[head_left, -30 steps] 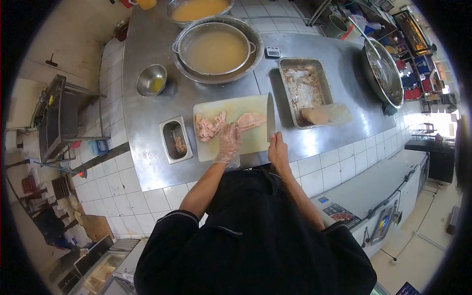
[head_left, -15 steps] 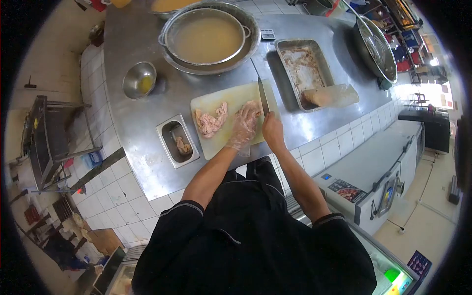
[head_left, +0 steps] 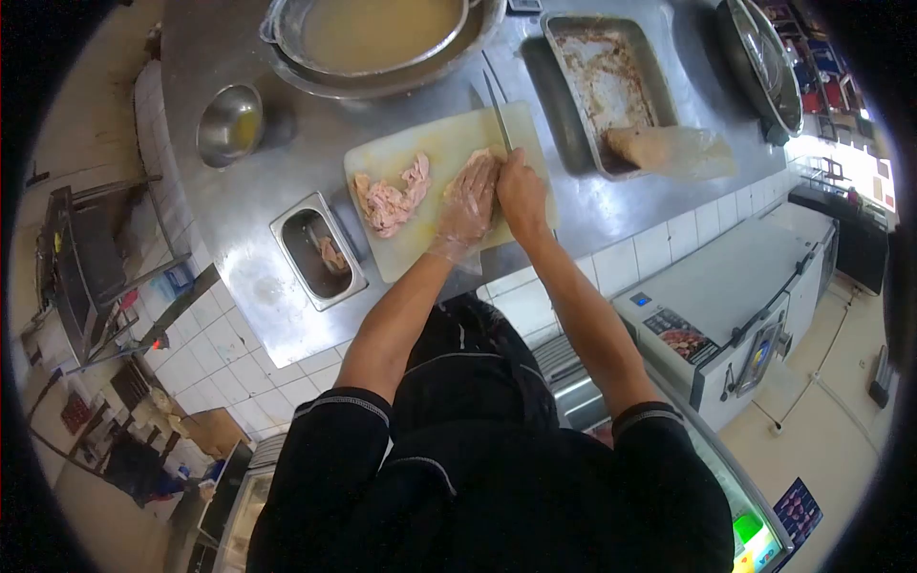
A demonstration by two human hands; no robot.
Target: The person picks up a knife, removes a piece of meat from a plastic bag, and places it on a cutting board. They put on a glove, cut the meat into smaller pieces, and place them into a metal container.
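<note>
The meat under the hand lies on the right half of the cutting board; it is pale pink, mostly hidden by fingers, with only a little showing near the fingertips, so its full shape cannot be told; the left hand, in a loose clear plastic glove, lies over it with the fingers stretched forward, though whether they pinch or merely press cannot be told; the right hand, bare, is closed round the handle of the knife; the two hands are close together, and whether they touch is unclear.

The long, narrow blade runs away from the person, its tip reaching past the far edge of the board; on the left half sits a heap of meat, pink with paler, whitish patches, soft, crumpled and uneven, with one strip reaching up toward the middle; it stands apart from the gloved hand.

Just left of the board is a small metal tub with pinkish scraps inside; beyond that is a metal bowl with something yellow in it; to the right, a stained metal pan has a clear bag hanging over its near rim; all rest on the steel table.
</note>
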